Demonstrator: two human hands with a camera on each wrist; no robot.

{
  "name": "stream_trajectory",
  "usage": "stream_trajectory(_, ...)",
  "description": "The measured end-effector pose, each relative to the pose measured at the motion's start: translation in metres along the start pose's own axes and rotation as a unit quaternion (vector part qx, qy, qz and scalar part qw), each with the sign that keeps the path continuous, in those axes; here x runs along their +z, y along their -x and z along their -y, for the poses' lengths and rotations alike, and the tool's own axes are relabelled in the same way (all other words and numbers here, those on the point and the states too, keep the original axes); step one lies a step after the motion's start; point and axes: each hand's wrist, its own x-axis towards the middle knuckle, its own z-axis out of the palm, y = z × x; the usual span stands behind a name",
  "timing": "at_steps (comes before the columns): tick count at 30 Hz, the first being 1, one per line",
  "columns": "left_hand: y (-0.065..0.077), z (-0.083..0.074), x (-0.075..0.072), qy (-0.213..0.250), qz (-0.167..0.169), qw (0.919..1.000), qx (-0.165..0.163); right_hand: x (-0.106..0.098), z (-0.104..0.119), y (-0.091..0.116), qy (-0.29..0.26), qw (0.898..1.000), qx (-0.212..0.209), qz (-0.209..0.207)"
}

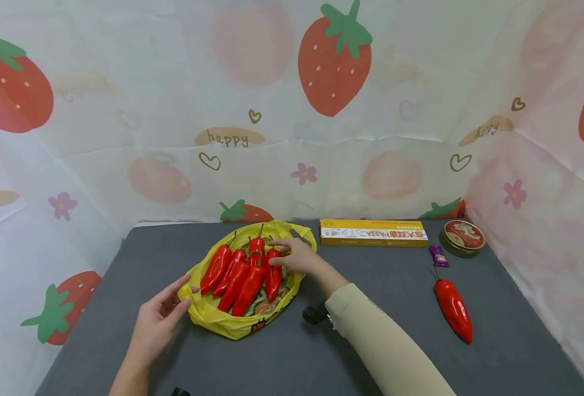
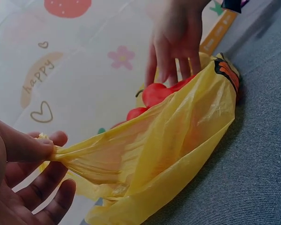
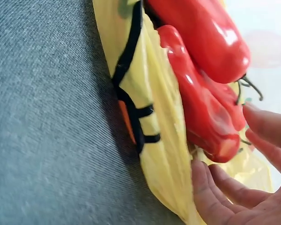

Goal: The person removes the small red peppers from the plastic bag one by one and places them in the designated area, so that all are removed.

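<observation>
A yellow plastic bag (image 1: pixel 222 328) lies with its mouth wide, several glossy red peppers (image 1: pixel 244 289) heaped inside. My left hand (image 1: pixel 160 316) pinches the bag's left edge between thumb and index finger. In the left wrist view the plastic (image 2: pixel 117 154) is drawn taut from that pinch. My right hand (image 1: pixel 297 256) reaches over the bag's right side, fingers parted beside the rightmost pepper (image 1: pixel 273 275). Seen from the right wrist, its thumb (image 3: pixel 264 124) is close to the pepper stems and the other fingers are at the bag's rim. Leafy green and brownish contents show below the peppers.
A single red pepper (image 1: pixel 454 311) lies on the right of the dark grey table (image 1: pixel 381 319). Behind it are a small purple packet (image 1: pixel 439 256) and a round tin (image 1: pixel 462 238). A yellow pasta box (image 1: pixel 373 233) stands along the back, before a strawberry-print curtain (image 1: pixel 272 110).
</observation>
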Motion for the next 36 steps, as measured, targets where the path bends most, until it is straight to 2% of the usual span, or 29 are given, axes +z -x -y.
stream_trajectory(7, 0.000, -0.003, 0.000, -0.010, -0.004, 0.9998, -0.014, 0.009, 0.002, -0.002, -0.015, 0.999, 0.037, -0.007)
stream_trajectory(12, 0.001, -0.003, -0.001, -0.006, -0.003, 1.0000, -0.006, 0.012, 0.002, -0.001, -0.056, 0.997, 0.053, -0.017)
stream_trajectory(16, 0.001, -0.003, -0.002, -0.005, -0.003, 1.0000, -0.002, 0.009, 0.001, 0.002, -0.094, 0.994, 0.047, -0.020)
stream_trajectory(19, 0.001, -0.003, -0.003, -0.003, -0.003, 1.0000, 0.002, 0.006, 0.000, 0.005, -0.103, 0.994, 0.036, -0.022)
stream_trajectory(30, 0.001, -0.002, -0.002, -0.003, -0.005, 1.0000, -0.004, -0.008, 0.007, 0.025, -0.087, 0.996, 0.004, -0.017)
stream_trajectory(36, 0.000, -0.002, -0.002, -0.009, -0.007, 0.9999, -0.010, -0.011, 0.004, 0.036, -0.109, 0.994, 0.001, -0.012)
